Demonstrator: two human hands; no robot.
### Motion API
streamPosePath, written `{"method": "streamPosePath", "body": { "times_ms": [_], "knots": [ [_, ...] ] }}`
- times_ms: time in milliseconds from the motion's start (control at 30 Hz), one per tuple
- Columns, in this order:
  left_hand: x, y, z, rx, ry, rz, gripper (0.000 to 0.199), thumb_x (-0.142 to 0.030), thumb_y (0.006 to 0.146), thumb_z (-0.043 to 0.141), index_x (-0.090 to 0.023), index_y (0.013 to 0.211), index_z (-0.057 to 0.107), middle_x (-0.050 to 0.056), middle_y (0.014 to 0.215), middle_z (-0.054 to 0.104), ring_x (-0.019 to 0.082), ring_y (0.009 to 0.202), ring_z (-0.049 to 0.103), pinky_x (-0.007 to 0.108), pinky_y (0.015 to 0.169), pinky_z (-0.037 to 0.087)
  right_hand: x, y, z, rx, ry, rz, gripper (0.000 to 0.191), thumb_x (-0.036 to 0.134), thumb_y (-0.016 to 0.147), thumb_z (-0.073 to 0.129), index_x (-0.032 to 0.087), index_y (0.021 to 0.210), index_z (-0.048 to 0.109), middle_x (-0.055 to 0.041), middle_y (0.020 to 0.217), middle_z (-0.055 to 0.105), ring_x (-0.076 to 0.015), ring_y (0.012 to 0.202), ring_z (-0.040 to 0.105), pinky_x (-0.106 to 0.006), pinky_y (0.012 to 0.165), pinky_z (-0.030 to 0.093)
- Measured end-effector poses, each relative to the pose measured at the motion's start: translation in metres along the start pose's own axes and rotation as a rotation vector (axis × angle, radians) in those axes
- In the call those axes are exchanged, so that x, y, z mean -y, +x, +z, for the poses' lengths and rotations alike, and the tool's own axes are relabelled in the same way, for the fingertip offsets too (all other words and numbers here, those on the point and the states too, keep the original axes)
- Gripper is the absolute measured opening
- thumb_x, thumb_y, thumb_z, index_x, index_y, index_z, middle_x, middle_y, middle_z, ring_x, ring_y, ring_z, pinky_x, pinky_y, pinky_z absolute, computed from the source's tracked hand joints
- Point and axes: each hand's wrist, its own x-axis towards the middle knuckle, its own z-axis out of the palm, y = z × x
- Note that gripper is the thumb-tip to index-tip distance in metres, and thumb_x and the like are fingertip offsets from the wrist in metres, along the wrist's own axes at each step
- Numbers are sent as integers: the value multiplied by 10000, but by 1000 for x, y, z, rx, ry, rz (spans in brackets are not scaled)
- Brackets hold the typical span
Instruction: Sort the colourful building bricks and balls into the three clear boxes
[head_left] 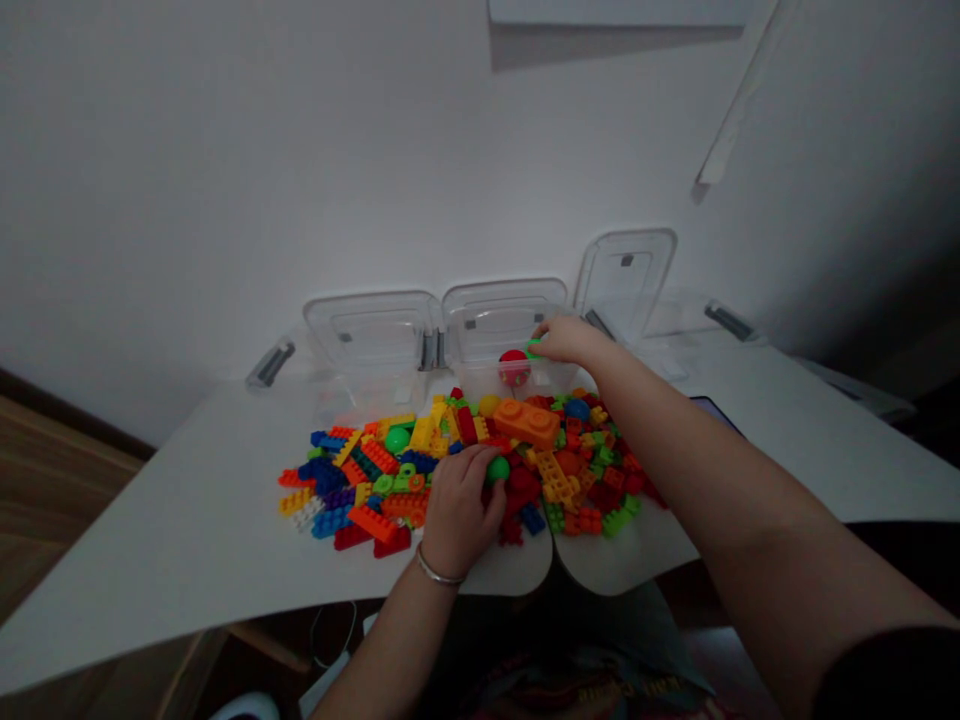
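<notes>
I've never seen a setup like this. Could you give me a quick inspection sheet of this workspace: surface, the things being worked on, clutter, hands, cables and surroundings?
Surface: white table, curved cut-outs at the front edge.
Job's things: heap of plastic toy bricks, including a large orange brick; green ball; clear plastic box holding a red ball.
Clutter: raised clear lid at the right; dark flat object.
Hands: left hand touching the green ball; right hand pinching a green piece over the box.
Cables: thin white cable below the table.
Surroundings: white wall; wooden floor.
</notes>
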Motion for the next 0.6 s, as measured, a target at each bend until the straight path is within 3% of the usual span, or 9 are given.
{"method": "streamPosePath", "body": {
  "times_ms": [200, 267, 333, 400, 467, 533, 600],
  "knots": [
    [1, 0, -1, 8, -15, 10, 337, -181, 840, 547, -183, 1176, 566, 108, 1126, 659, 247, 1024, 614, 430, 888, 498, 1, 0, -3, 2, 31, -7, 331, 373, 788, 638, 178, 1036, 736, -124, 1062, 737, -262, 1004, 674, -334, 875, 511],
    [2, 0, 0, 1, -23, 14, 340, -181, 844, 553, -185, 1183, 561, 106, 1125, 657, 246, 1030, 613, 431, 897, 499, 2, -4, -5, -83, 92, -13, 326, 341, 804, 624, 172, 1066, 720, -115, 1053, 738, -248, 993, 673, -339, 884, 506],
    [3, -1, 0, -13, -31, 24, 333, -194, 858, 558, -188, 1190, 556, 104, 1127, 656, 245, 1042, 613, 433, 909, 499, 5, -15, -9, -261, 209, -61, 338, 305, 833, 589, 168, 1126, 686, -103, 1089, 726, -224, 980, 668, -338, 881, 505],
    [4, -1, 1, -27, -39, 32, 323, -219, 874, 568, -192, 1196, 551, 102, 1120, 658, 242, 1037, 616, 430, 906, 505, 12, -34, -12, -458, 351, -151, 339, 279, 851, 567, 168, 1157, 659, -93, 1134, 706, -197, 952, 660, -328, 861, 508],
    [4, -1, 1, -43, -54, 39, 320, -228, 882, 577, -193, 1198, 544, 99, 1114, 659, 237, 1030, 620, 423, 903, 513, 22, -61, -12, -568, 465, -231, 305, 255, 840, 580, 167, 1120, 664, -85, 1102, 704, -176, 885, 650, -323, 836, 509],
    [5, -1, 2, -74, -76, 49, 324, -217, 885, 576, -191, 1205, 533, 98, 1115, 656, 231, 1035, 620, 413, 904, 520, 36, -93, -8, -576, 574, -281, 285, 231, 837, 579, 168, 1102, 662, -75, 1048, 704, -155, 829, 635, -309, 800, 511],
    [6, -1, 2, -127, -101, 52, 348, -209, 888, 568, -186, 1230, 513, 104, 1126, 650, 230, 1047, 618, 403, 898, 528, 49, -124, 2, -419, 644, -381, 256, 262, 836, 597, 179, 1068, 669, -69, 1025, 700, -150, 820, 631, -302, 775, 514]
  ]
}}
